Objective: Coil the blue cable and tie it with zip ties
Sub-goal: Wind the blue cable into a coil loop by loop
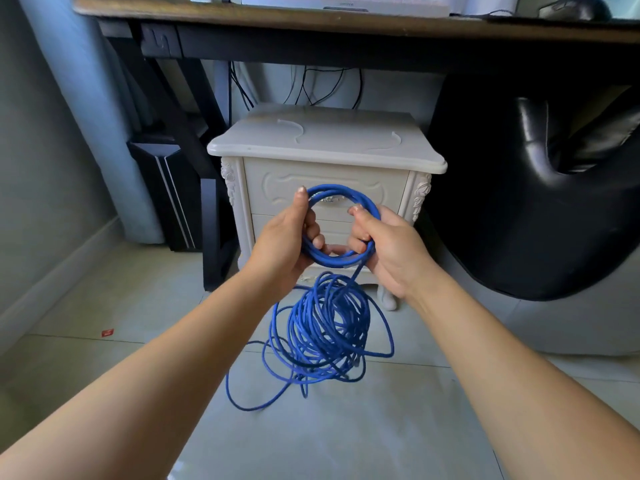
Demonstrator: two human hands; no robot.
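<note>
A small round coil of the blue cable (341, 194) is held up in front of the white nightstand. My left hand (284, 244) grips the coil's left side, thumb up along it. My right hand (388, 251) grips the right side, thumb pressing on the loops. From the coil's bottom the cable drops to a loose tangled heap of blue cable (325, 337) on the tiled floor, with long loops spreading left and right. Two clear zip ties lie on the nightstand top, one zip tie (294, 128) on the left and another zip tie (393, 140) on the right.
The white nightstand (263, 140) stands under a dark wooden desk (242, 19). A black computer tower (169, 188) and desk legs are at the left, a black leather chair (540, 209) at the right. A small red scrap (107, 332) lies on the floor.
</note>
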